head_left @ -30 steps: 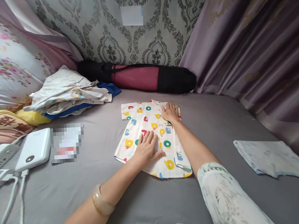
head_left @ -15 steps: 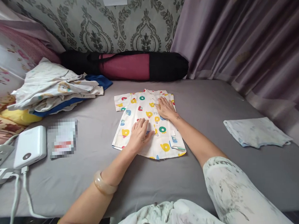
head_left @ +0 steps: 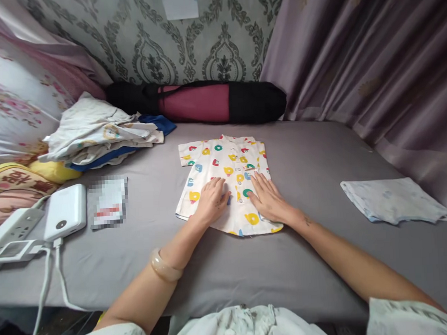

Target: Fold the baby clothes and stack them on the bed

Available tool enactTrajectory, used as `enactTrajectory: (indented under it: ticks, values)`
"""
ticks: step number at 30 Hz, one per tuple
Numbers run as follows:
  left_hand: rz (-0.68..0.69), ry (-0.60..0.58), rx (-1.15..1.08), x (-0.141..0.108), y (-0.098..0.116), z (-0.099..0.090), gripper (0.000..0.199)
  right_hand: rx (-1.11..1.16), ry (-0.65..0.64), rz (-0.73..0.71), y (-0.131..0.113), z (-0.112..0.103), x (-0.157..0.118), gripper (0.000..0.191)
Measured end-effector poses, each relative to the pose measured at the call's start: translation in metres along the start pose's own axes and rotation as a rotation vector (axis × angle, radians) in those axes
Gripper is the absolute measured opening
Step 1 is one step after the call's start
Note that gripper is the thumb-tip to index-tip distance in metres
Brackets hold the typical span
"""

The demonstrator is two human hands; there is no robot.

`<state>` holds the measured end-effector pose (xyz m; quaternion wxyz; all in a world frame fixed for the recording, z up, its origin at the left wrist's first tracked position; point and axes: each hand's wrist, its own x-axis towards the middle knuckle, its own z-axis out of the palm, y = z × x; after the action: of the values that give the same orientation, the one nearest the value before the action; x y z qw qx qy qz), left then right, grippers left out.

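Observation:
A small white shirt [head_left: 219,157] with colourful printed letters lies front up on the grey sheet, its left sleeve spread outward and its right side folded in. My left hand [head_left: 213,200] rests on the lower left part of the shirt, fingers pointing away from me and apart from the thumb. On the lower right part lies my right hand [head_left: 267,197], flat, with its fingers spread. Neither hand grips anything. The cloth beneath both palms is hidden.
Piled clothes [head_left: 97,129] lie at the back left. A white power bank [head_left: 65,211], a power strip [head_left: 13,233] and a blurred packet [head_left: 109,203] are at the left. Folded pale cloth [head_left: 393,198] lies right. A black and red bag [head_left: 193,103] lines the wall.
My right hand has slid down the shirt from near the collar to the lower right. My left hand stays on the shirt. The view has shifted slightly.

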<state>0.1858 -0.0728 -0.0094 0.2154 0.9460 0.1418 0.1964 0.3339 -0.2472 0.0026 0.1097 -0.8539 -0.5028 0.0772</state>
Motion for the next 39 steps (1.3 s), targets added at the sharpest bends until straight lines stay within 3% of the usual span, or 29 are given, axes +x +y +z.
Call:
enactTrajectory:
  ticks: [6, 10, 14, 18, 22, 29, 36, 39]
  values:
    - [-0.059, 0.020, 0.042, 0.003, 0.003, -0.012, 0.026, -0.091, 0.008, 0.011, -0.005, 0.006, -0.010, 0.071]
    - [-0.272, 0.056, 0.151, 0.004, 0.004, -0.027, 0.025, -0.160, -0.081, 0.039, -0.011, -0.015, 0.002, 0.065]
    - [-0.515, 0.084, 0.203, 0.006, -0.005, -0.040, 0.027, -0.204, -0.187, 0.083, -0.033, -0.052, 0.038, 0.035]
    - [-0.655, 0.085, 0.266, 0.006, -0.017, -0.050, 0.022, -0.082, -0.107, 0.008, -0.074, -0.067, 0.096, 0.033]
    - [-0.741, 0.074, 0.281, 0.005, -0.030, -0.059, 0.020, 0.043, -0.068, -0.081, -0.120, -0.050, 0.153, 0.030]
    - [-0.791, -0.065, 0.132, 0.006, -0.048, -0.076, 0.022, 0.156, -0.068, 0.022, -0.170, -0.016, 0.224, 0.023]
    - [-0.783, -0.274, -0.009, -0.002, -0.050, -0.098, 0.022, 0.172, -0.120, 0.115, -0.193, 0.001, 0.241, 0.050]
    - [-0.756, -0.290, -0.052, -0.009, -0.048, -0.101, 0.022, 0.166, -0.123, 0.117, -0.194, 0.004, 0.240, 0.046]
